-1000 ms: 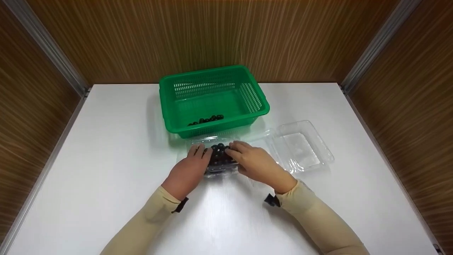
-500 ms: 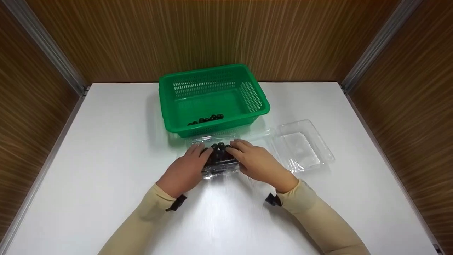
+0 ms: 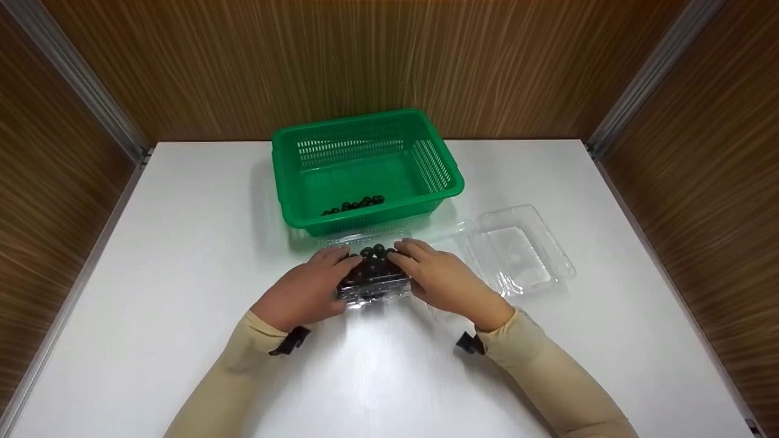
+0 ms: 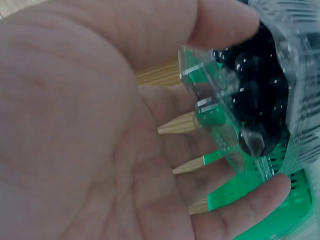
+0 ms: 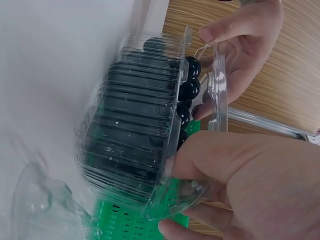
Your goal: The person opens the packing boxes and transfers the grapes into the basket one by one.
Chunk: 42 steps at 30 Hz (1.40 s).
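Note:
A clear plastic clamshell box (image 5: 125, 115) packed with shiny black round fruits (image 3: 374, 267) sits in front of the green basket. Its lid (image 5: 218, 95) stands over the fruits, with a gap at the rim where several show in the right wrist view. My left hand (image 3: 301, 295) holds the box's left end, thumb at the near side and fingers along the lid. At the right end my right hand (image 3: 450, 283) grips it, its thumb pressed to the rim and its fingers over the lid. The palms partly hide the box in the head view.
Behind the box stands a green perforated basket (image 3: 438, 198) with several dark fruits (image 3: 356, 204) along its near side. An opened clear plastic box (image 3: 517, 249) lies to the right on the white table (image 3: 182, 243). Wood-grain panels (image 3: 365, 67) enclose the back and sides.
My left hand has shifted left and its thumb has come out from behind the box to its near left corner. The right hand has hardly moved.

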{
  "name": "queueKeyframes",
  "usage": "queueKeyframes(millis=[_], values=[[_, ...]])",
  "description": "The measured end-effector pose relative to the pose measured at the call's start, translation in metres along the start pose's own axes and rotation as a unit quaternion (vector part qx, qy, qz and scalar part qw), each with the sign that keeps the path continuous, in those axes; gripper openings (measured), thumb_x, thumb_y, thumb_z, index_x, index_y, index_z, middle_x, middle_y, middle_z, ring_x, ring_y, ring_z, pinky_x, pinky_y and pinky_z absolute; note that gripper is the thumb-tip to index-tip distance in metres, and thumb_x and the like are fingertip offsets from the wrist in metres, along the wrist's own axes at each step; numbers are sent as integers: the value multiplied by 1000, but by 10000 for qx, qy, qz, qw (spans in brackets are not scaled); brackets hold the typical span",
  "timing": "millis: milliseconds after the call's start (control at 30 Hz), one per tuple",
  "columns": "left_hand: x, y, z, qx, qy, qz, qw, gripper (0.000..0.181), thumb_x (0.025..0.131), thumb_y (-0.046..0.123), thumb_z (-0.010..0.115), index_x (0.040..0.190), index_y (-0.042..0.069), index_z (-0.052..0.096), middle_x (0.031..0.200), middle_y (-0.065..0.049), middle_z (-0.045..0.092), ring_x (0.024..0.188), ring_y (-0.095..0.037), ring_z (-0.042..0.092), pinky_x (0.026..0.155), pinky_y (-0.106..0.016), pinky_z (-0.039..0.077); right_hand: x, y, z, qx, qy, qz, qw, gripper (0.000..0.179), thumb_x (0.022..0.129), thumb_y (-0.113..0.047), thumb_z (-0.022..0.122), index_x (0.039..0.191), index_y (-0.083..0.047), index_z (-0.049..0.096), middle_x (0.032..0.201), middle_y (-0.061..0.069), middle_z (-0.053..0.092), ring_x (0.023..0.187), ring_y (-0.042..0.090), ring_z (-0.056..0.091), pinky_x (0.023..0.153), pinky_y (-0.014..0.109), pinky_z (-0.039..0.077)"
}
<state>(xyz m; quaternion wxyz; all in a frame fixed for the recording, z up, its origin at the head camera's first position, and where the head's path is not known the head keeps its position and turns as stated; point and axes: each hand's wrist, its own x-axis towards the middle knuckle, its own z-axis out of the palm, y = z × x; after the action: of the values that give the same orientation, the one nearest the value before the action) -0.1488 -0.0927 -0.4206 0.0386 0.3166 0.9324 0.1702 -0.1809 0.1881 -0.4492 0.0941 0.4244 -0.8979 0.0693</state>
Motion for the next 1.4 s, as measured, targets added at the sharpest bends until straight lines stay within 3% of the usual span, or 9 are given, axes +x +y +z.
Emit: queueKeyframes(millis=[333,633,867,1100,1400], values=[[-1,-6,-7,-178,-274,-94,9994,69,91,30,80,152,11,52,156,-16,47,144,-34,44,107,-49,49,0,2,-4,227,-290,61,9993,67,88,-5,78,149,-8,51,155,17,47,143,34,46,111,48,47],[0,-8,-10,-318,-422,-152,9985,70,94,37,77,154,14,49,160,-15,43,148,-32,39,112,-50,45,-2,3,-6,280,-149,91,9995,74,86,-6,80,152,-7,45,158,16,43,146,33,42,116,47,41],[-2,-10,-14,-519,-438,-238,9974,72,95,41,75,156,15,47,163,-14,38,152,-34,34,117,-53,39,-1,3,-5,368,-27,212,9991,97,82,-8,83,160,0,28,165,20,29,154,34,28,124,47,27],[-1,-13,-17,-463,-301,-156,9984,70,95,43,74,155,17,49,161,-14,43,149,-35,39,116,-55,40,0,6,-2,309,238,216,9990,104,80,-11,85,162,2,21,165,23,29,154,34,27,124,55,25],[-3,-15,-18,-416,140,-72,9990,66,96,48,71,153,18,53,152,-13,53,140,-31,50,111,-52,46,2,7,-3,43,565,55,9984,104,79,-14,87,162,0,25,165,21,30,153,33,30,124,51,25]])
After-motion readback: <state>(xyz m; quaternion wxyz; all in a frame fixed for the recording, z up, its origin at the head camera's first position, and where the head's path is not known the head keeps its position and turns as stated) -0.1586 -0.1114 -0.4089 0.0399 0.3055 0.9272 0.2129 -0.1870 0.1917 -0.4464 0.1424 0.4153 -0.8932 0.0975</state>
